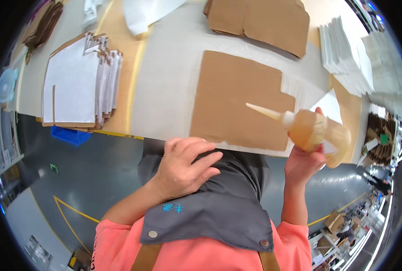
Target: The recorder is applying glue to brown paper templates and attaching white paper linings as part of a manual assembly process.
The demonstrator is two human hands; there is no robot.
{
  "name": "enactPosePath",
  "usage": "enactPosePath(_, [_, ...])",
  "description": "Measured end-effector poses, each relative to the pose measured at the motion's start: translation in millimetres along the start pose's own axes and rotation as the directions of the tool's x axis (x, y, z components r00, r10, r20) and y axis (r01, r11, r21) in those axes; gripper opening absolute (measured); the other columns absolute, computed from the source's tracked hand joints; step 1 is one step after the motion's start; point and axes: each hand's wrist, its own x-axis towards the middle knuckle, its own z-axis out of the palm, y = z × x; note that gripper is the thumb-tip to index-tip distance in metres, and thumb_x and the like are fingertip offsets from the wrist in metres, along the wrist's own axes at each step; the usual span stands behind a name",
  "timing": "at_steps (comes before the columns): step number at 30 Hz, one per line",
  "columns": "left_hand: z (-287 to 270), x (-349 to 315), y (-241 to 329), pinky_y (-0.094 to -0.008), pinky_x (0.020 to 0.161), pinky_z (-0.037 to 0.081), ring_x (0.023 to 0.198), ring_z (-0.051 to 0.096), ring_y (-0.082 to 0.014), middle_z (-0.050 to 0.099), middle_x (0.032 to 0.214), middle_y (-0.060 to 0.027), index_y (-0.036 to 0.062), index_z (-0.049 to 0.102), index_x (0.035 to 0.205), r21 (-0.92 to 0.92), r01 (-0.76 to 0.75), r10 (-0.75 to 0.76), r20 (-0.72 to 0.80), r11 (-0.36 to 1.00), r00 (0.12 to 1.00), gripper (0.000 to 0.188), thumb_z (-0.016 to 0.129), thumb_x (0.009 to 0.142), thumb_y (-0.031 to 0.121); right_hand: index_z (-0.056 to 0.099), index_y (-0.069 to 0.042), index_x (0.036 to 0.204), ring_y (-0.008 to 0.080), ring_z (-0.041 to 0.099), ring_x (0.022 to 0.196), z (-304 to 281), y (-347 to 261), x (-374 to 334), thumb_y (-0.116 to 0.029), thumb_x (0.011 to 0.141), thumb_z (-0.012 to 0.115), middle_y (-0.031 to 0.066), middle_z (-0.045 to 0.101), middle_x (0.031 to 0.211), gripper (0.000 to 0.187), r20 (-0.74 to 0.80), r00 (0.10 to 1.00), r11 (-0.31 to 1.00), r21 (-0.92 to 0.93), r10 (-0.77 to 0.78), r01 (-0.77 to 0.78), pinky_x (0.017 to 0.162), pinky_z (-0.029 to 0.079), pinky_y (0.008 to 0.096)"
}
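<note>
A brown flat piece [237, 99] with a notched right side lies on the table in front of me. My right hand [305, 160] is wrapped round a translucent squeeze bottle [311, 130] of amber liquid. The bottle is tilted nearly level, and its long pale nozzle points left over the brown piece. I cannot tell whether the tip touches the surface. My left hand [187, 165] holds nothing; its fingers are slightly bent and apart, close to the table's front edge and the piece's lower left corner.
At the left stands a stack of white-faced brown pieces [72, 83]. Another brown stack [259, 22] lies at the far side. White sheets [345, 54] are piled at the right. Below the left table edge is a blue bin [70, 135].
</note>
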Motion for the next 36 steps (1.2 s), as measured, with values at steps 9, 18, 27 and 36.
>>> enactPosePath(9, [1,1,-8,-0.0375,0.090,0.037,0.105,0.058,-0.0209,0.064,0.114,-0.0031,0.0107,0.074,0.106,-0.007,0.032,-0.032,0.002,0.999,0.999,0.029,0.070,0.087,0.032,0.017,-0.017,0.141,0.0418,0.055,0.125,10,46,5,-0.062,0.061,0.084,0.0213,0.047,0.141,0.114,0.371,0.903,0.912,-0.255,-0.215,0.322,0.105,0.047,0.0556])
enactPosePath(18, [-1,5,-11,-0.0376,0.091,0.038,0.108,0.056,-0.0195,0.063,0.114,-0.0016,0.0108,0.072,0.105,-0.022,0.045,-0.045,0.017,0.999,0.999,0.031,0.076,0.081,0.030,0.019,-0.009,0.144,0.0411,0.053,0.127,4,34,7,-0.064,0.065,0.081,0.0200,0.045,0.143,0.114,0.301,0.934,0.908,-0.305,-0.194,0.287,0.105,0.047,0.0563])
enactPosePath(27, [0,2,-8,-0.0376,0.091,0.038,0.106,0.056,-0.0196,0.063,0.114,-0.0018,0.0106,0.072,0.105,-0.009,0.044,-0.044,0.026,0.999,0.999,0.031,0.076,0.080,0.030,0.036,-0.008,0.147,0.0327,0.045,0.137,-9,30,-6,-0.058,0.075,0.079,0.0178,0.045,0.147,0.098,0.256,0.962,0.964,-0.220,-0.092,0.151,0.111,0.041,0.0579])
enactPosePath(36, [2,1,-3,-0.0379,0.090,0.037,0.104,0.059,-0.0219,0.064,0.114,-0.0040,0.0107,0.073,0.108,-0.004,0.024,-0.024,0.031,1.000,0.999,0.029,0.069,0.089,0.032,0.031,-0.007,0.148,0.0407,0.057,0.122,-42,34,-44,-0.073,0.073,0.072,0.0200,0.047,0.143,0.108,0.264,0.959,0.931,-0.312,-0.104,0.187,0.106,0.045,0.0555])
